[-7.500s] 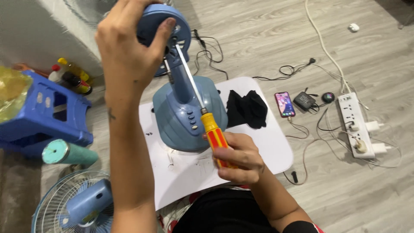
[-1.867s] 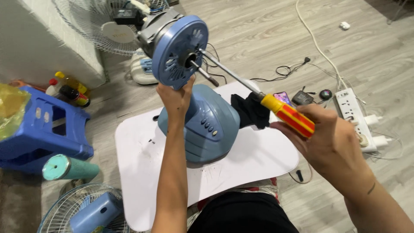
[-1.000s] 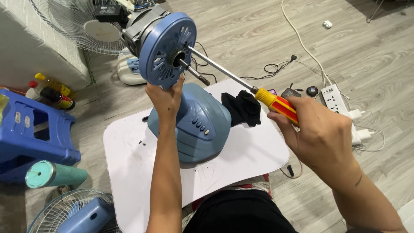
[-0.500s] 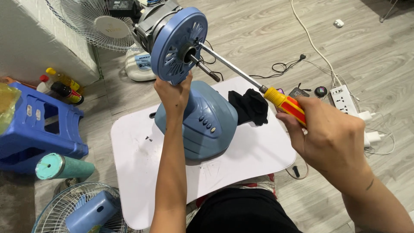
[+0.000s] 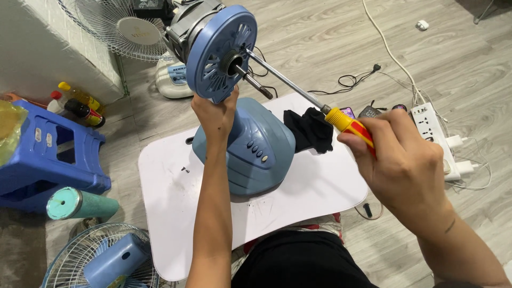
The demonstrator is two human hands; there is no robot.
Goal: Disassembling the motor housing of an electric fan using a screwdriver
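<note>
Right hand (image 5: 408,168): fingers clenched around the yellow-and-red plastic handle of a long steel-shaft screwdriver (image 5: 349,125). Shaft runs up and left; tip sits at the face of the round blue plastic fan motor housing (image 5: 220,53), beside its protruding metal spindle. Left hand (image 5: 216,114): fingers grasp the lower rim and neck of the housing, holding it raised. Below, the blue dome-shaped fan base (image 5: 256,149) stands on a white rounded board (image 5: 309,192). Black cloth (image 5: 309,130) lies on the board just beside the base. White power strip (image 5: 434,130) on the wooden floor to the right; blue plastic stool (image 5: 45,154) on the left.
</note>
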